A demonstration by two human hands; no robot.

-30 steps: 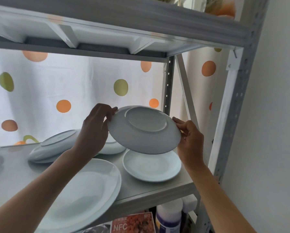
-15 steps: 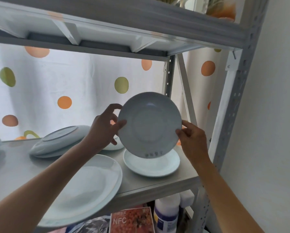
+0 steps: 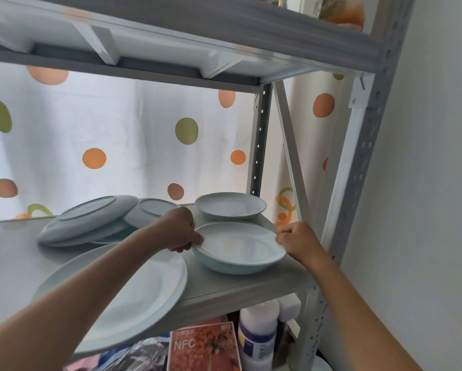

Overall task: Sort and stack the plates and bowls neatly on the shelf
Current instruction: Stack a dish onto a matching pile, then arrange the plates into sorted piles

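Landmark: shelf [image 3: 238, 286], gray board, middle level of the metal rack.
Held bowl: shallow white bowl [image 3: 239, 246] at the shelf's front right, upright; whether another dish lies under it is unclear.
Left hand [image 3: 180, 231]: fingers curled, pinching the bowl's left rim.
Right hand [image 3: 296, 241]: fingers curled, pinching the right rim.
Second bowl [image 3: 230, 205]: behind, at the shelf's back right.
Large plate [image 3: 123, 293]: front left, overhanging the shelf edge.
Upturned plates [image 3: 90, 218]: back left, tilted, overlapping.

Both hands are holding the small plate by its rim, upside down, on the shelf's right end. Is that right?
Not quite. The head view shows the small plate right side up, hollow facing up. The left hand and right hand do hold its rim at the shelf's right end.
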